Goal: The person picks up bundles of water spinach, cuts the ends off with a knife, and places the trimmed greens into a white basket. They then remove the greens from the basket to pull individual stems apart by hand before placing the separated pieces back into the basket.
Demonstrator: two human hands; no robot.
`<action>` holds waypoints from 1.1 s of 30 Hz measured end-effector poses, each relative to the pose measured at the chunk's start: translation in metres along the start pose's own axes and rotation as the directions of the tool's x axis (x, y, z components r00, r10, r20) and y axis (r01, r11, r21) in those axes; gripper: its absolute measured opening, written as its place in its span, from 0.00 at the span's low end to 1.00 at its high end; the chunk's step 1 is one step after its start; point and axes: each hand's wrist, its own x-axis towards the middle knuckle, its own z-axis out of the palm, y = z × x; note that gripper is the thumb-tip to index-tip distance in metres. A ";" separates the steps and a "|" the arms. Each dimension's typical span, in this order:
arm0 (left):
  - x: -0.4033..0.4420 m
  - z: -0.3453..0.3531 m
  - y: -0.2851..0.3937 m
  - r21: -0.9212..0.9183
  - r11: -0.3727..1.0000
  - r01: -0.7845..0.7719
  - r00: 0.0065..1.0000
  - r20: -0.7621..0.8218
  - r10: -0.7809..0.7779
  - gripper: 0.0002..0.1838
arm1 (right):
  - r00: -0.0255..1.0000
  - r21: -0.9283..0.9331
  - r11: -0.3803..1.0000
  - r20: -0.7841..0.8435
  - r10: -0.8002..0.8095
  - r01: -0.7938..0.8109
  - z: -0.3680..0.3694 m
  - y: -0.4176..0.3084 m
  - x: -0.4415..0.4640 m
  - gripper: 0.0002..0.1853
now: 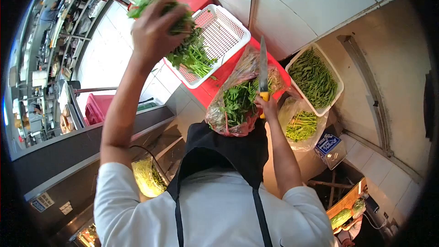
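Observation:
My left hand point(155, 32) is raised at the upper left, its fingers closed around a bunch of leafy greens point(147, 1). Below and beside it sits a white plastic basket point(231, 26), with cut greens point(197, 57) lying in its near left part. My right hand point(267, 106) grips a knife point(263, 66) by its yellow handle, blade pointing up and away. Under the knife, a clear plastic bag point(215, 110) lies spread around more leafy greens point(238, 103) on a red surface point(208, 90).
To the right stands a white basket point(339, 81) of long green beans point(313, 75). Nearer is a bag of chopped green stems point(302, 126) and a blue-and-white labelled package point(330, 148). A tiled wall point(297, 9) rises behind. Another person's hand point(352, 226) shows at the lower right.

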 end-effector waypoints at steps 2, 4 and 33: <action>0.007 0.040 -0.002 -0.049 0.977 -0.209 0.966 0.145 0.214 0.11 | 1.000 0.044 0.999 -0.023 0.020 -0.019 -0.003 0.010 -0.015 0.18; -0.009 0.099 -0.005 -0.050 0.911 -0.410 0.846 0.352 0.401 0.09 | 0.999 0.063 0.998 -0.034 0.033 -0.031 -0.004 0.021 -0.029 0.18; -0.196 0.229 0.027 -0.461 0.184 0.868 0.351 0.307 -0.885 0.37 | 0.933 -0.589 0.778 -0.106 -0.344 0.220 0.049 -0.075 -0.054 0.17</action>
